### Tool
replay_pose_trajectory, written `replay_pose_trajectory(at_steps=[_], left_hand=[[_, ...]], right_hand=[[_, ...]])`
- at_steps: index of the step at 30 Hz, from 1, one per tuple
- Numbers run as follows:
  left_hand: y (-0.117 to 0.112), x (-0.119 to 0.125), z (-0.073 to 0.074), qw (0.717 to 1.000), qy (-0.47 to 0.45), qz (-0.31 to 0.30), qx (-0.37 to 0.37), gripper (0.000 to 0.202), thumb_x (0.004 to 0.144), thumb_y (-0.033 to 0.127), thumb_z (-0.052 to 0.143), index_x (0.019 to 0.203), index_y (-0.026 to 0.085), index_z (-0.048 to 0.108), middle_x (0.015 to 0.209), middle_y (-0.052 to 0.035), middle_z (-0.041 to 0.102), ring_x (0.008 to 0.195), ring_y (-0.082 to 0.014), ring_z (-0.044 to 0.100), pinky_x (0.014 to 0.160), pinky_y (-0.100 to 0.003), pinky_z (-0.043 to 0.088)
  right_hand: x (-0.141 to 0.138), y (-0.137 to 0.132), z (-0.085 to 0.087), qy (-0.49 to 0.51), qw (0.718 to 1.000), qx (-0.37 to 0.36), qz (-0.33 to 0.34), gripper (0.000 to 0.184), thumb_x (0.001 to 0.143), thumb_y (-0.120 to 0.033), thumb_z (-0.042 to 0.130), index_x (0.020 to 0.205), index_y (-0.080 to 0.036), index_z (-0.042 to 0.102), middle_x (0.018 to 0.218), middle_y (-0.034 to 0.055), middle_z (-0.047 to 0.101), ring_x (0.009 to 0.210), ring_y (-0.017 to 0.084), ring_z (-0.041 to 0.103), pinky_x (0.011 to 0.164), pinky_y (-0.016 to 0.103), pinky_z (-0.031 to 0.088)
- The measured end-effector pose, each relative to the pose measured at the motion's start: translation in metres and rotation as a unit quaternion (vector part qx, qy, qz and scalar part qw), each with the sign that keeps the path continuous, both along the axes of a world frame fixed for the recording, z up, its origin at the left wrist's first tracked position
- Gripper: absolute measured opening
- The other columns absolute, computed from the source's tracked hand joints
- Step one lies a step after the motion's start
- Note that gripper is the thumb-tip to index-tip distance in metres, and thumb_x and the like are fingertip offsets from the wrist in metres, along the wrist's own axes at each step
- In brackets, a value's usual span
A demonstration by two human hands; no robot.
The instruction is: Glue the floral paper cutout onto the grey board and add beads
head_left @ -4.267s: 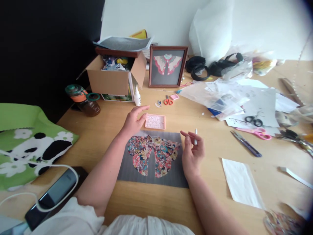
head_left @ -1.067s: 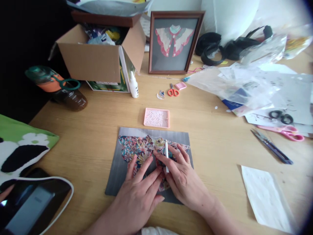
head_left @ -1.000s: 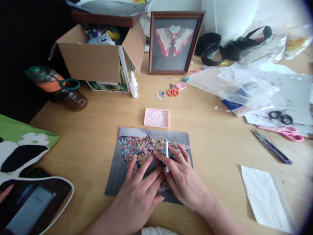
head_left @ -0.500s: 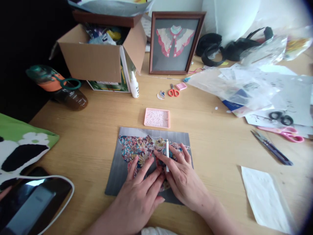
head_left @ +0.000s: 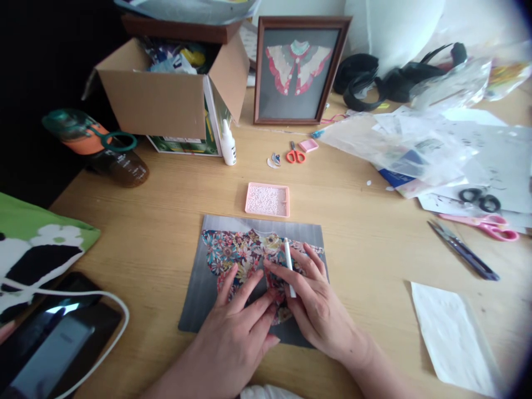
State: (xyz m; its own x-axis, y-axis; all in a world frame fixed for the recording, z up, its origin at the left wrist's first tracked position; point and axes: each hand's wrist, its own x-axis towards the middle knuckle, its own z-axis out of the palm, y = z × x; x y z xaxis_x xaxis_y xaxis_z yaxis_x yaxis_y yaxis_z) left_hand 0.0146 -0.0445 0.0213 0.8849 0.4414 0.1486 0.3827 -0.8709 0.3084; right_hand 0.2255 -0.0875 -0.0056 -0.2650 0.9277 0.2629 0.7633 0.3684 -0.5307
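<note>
A grey board (head_left: 193, 293) lies on the table before me, bearing a flower-patterned fabric piece (head_left: 228, 252) shaped like a small collar or cape. My left hand (head_left: 235, 327) rests flat across its lower part, fingers spread. From the other side my right hand (head_left: 313, 302) holds a slim white pen-like stick (head_left: 289, 266) between its fingers, with fingertips on the fabric near its centre slit. The stick's lower end is partly hidden by the hand. Just beyond the board sits a pink tray (head_left: 267, 199) of tiny white beads.
A white dropper bottle (head_left: 228, 145), orange-handled scissors (head_left: 295, 154) and a picture frame (head_left: 300, 113) stand or lie farther back. Snips (head_left: 463, 249), pink scissors (head_left: 484, 223) and white paper (head_left: 451, 332) are at right. A phone (head_left: 54, 343) with a white cable lies left.
My right hand has shifted slightly to the right, and the white stick in it has tilted more to the left at its top. My left hand stays in place on the fabric.
</note>
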Motion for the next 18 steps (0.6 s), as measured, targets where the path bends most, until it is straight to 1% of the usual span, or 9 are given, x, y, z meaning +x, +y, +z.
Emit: replay_pose_trajectory(at_steps=[3,6,9,14,18], left_hand=[[-0.0002,0.0003,0.0001,1.000,0.002,0.001,0.000,0.028,0.094,0.024,0.060,0.122,0.020,0.065,0.127,-0.0011,0.067,0.140,-0.0272,0.041,0.126,-0.054,0.012],[-0.0002,0.0001,0.0002,1.000,0.006,-0.002,-0.002,0.027,0.095,0.024,0.059,0.121,0.021,0.065,0.128,0.0003,0.067,0.140,-0.0278,0.040,0.126,-0.054,0.011],[-0.0003,-0.0008,-0.0002,1.000,0.006,-0.007,0.005,0.027,0.095,0.025,0.059,0.121,0.021,0.065,0.128,0.0008,0.066,0.141,-0.0273,0.040,0.126,-0.053,0.010],[-0.0012,-0.0007,-0.0015,1.000,0.003,-0.003,0.004,0.028,0.096,0.033,0.060,0.121,0.022,0.066,0.126,-0.0021,0.068,0.142,-0.0268,0.039,0.125,-0.054,0.013],[-0.0005,-0.0007,0.0002,1.000,0.006,-0.003,0.010,0.030,0.097,0.034,0.058,0.123,0.021,0.065,0.127,-0.0010,0.067,0.142,-0.0269,0.037,0.126,-0.052,0.009]], right_hand=[[0.0011,0.0002,0.0012,0.022,1.000,0.020,0.006,0.054,0.080,-0.003,0.043,0.132,-0.014,0.053,0.123,0.0126,0.063,0.137,0.028,0.039,0.118,0.061,0.024],[0.0009,0.0010,0.0018,0.023,1.000,0.014,0.006,0.048,0.080,-0.002,0.043,0.125,-0.014,0.057,0.121,0.0123,0.064,0.134,0.028,0.042,0.117,0.062,0.023],[0.0009,0.0013,0.0022,0.022,1.000,0.011,0.002,0.048,0.080,-0.002,0.042,0.125,-0.015,0.057,0.121,0.0121,0.063,0.132,0.028,0.043,0.117,0.062,0.025],[0.0021,0.0004,0.0032,0.034,0.999,0.042,0.004,0.050,0.081,-0.006,0.044,0.128,-0.017,0.057,0.122,0.0128,0.063,0.132,0.030,0.044,0.113,0.062,0.031],[0.0014,0.0015,0.0043,0.039,0.998,0.038,0.004,0.047,0.081,-0.006,0.043,0.123,-0.018,0.060,0.121,0.0126,0.063,0.128,0.030,0.047,0.112,0.062,0.034]])
